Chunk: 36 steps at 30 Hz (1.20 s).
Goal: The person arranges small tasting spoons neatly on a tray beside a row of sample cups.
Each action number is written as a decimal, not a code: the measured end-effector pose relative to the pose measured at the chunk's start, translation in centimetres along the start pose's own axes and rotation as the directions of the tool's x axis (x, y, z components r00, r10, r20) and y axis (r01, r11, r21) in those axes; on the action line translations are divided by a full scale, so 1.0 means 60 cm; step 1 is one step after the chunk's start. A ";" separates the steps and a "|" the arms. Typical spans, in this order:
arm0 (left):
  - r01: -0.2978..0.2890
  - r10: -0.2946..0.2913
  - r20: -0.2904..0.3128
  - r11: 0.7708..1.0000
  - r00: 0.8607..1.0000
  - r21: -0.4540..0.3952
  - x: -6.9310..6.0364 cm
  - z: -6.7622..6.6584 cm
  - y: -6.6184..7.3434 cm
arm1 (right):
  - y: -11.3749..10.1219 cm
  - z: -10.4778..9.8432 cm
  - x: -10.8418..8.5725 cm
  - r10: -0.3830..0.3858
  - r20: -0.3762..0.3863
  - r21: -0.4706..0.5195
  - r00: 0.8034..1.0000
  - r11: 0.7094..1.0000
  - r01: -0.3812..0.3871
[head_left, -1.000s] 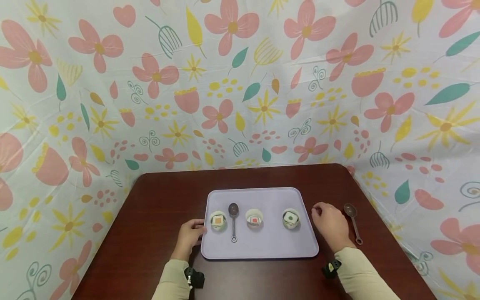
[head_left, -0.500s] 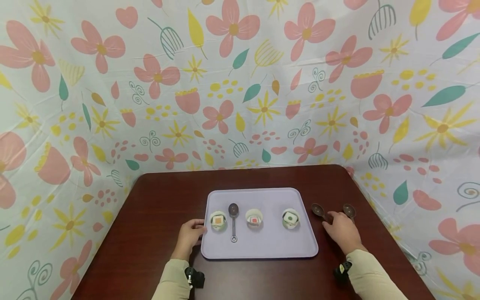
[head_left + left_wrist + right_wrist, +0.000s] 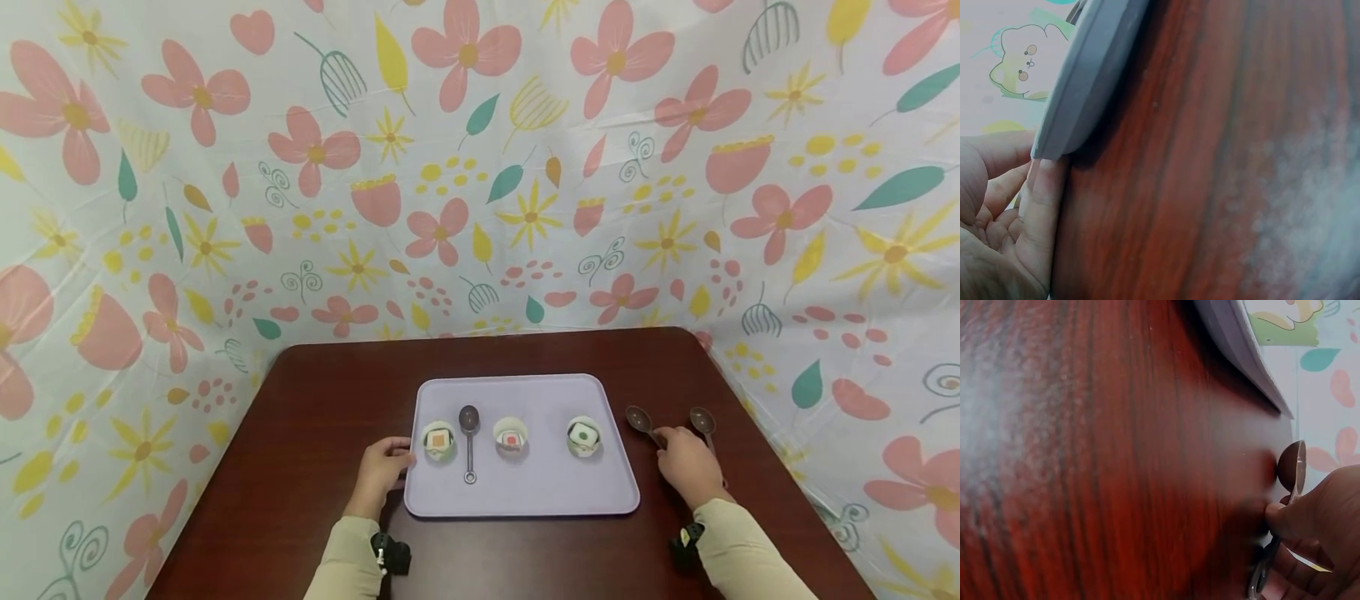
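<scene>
My left hand [image 3: 381, 473] is at the left side of the pale lilac tray [image 3: 525, 492], its thumb and fingers pinching the rim, as the left wrist view shows. Beyond the tray's right side, my right hand [image 3: 690, 465] pinches the handle of a brown measuring spoon [image 3: 637, 418] lying on the table. In the right wrist view that spoon's bowl [image 3: 1291, 469] sits just past the thumb. A second brown measuring spoon [image 3: 702, 419] lies to the right of this hand, its handle partly hidden behind it.
On the tray stand three small round cups, the left one [image 3: 438, 454], the middle one [image 3: 511, 450] and the right one [image 3: 583, 450], each holding a white piece with a coloured mark. Another measuring spoon [image 3: 469, 419] lies between two cups. A flowered cloth [image 3: 480, 167] hangs behind the table [image 3: 337, 375].
My right hand has moved right, away from the tray's edge, uncovering the bowl of the nearer spoon, and its fingers are at that spoon's handle. My left hand stays at the tray.
</scene>
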<state>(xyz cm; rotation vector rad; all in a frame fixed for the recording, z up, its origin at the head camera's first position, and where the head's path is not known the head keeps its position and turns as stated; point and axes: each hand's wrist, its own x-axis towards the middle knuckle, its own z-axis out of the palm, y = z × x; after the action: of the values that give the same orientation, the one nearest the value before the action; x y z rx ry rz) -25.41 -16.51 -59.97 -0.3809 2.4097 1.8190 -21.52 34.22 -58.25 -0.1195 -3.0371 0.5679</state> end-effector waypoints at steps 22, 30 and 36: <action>0.002 -0.002 -0.002 1.000 1.000 0.010 0.000 -0.002 -0.005 | -0.028 -0.024 -0.002 0.036 0.030 0.025 0.999 0.999 -0.036; 0.007 -0.007 -0.003 1.000 1.000 0.003 0.002 -0.003 -0.004 | -0.071 -0.045 -0.007 0.006 0.000 0.088 1.000 0.996 -0.006; 0.002 -0.002 0.004 1.000 1.000 0.007 0.000 -0.001 -0.001 | -0.102 -0.056 -0.009 0.004 -0.020 0.119 1.000 0.993 -0.001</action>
<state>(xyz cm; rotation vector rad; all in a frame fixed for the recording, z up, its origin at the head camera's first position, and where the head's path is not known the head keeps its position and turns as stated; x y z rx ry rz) -25.40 -16.60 -60.00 -0.3785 2.4115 1.8075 -21.19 29.66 -52.94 -0.1232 -2.9752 0.7408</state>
